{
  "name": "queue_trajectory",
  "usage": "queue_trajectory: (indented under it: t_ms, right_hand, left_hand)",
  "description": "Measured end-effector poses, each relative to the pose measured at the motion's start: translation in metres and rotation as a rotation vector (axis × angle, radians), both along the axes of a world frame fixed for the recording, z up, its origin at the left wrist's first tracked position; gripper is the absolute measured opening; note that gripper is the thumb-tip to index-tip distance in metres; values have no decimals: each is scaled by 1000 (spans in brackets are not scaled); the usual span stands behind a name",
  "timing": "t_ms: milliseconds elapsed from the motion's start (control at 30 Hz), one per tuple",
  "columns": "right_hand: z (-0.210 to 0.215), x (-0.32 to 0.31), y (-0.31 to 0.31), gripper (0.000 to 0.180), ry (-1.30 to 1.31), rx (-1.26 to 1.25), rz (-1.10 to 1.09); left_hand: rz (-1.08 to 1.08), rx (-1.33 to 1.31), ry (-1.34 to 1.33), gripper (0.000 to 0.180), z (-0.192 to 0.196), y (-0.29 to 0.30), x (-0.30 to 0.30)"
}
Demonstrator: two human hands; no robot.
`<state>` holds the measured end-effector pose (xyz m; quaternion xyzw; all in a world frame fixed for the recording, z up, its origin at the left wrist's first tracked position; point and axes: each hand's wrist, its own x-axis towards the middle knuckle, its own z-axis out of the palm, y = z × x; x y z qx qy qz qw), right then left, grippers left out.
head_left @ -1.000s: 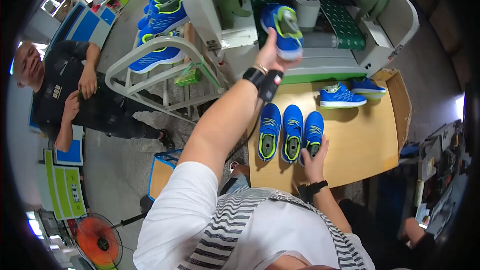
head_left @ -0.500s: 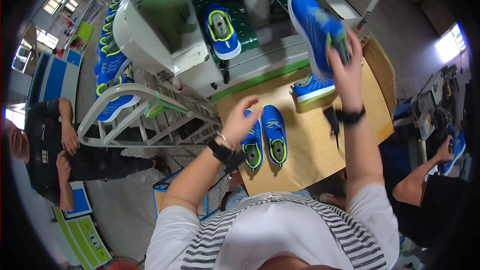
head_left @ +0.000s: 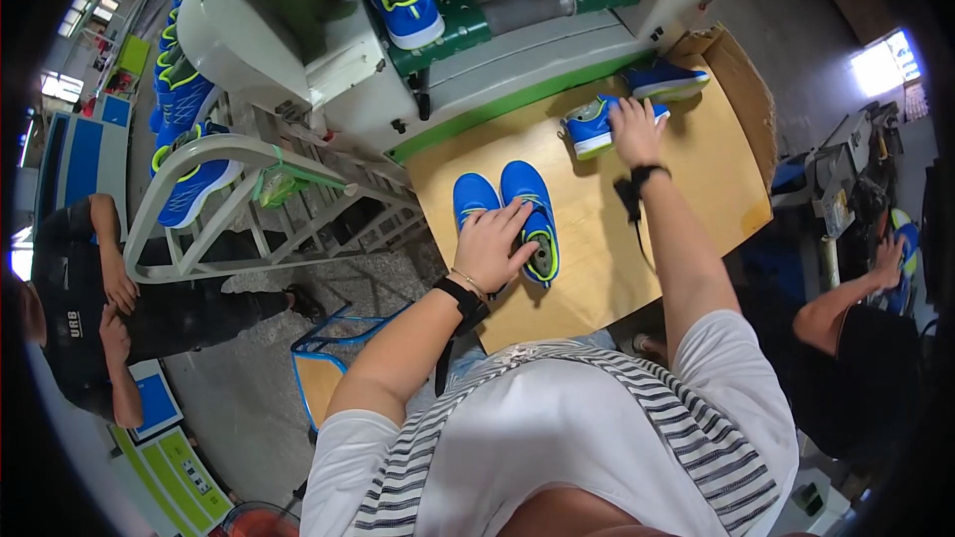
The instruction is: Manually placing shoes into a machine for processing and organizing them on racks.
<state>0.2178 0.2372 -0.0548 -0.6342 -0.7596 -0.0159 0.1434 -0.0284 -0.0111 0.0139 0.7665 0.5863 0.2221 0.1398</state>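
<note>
A pair of blue sneakers with lime-green collars stands side by side on the tan tabletop, toes pointing away from me. My left hand rests over this pair, fingers spread across the left shoe and thumb reaching over the right one's opening. It hides much of the left shoe. Farther back and to the right, another blue sneaker lies on its side, white sole partly showing. My right hand is laid on it with fingers apart. Just behind is a darker-looking blue sneaker, near the cardboard.
A machine with a green belt carries blue sneakers. Cardboard edges the table's right side. A grey metal rack with more sneakers stands left. Other people are at both sides; the right one handles a shoe.
My right hand has let go of the raised sneaker and come down onto the one lying on the table. My left hand has lowered onto the pair. The view has shifted.
</note>
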Motion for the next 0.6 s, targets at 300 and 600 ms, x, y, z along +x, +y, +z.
queue_trajectory:
  t_ms: [300, 600]
  right_hand:
    - [-10, 43, -77, 61, 842, -157, -117]
    - [35, -14, -121, 56, 736, -749, 435]
  left_hand:
    - [31, 0, 14, 58, 5, 9, 0]
    - [164, -176, -121, 29, 4, 3, 5]
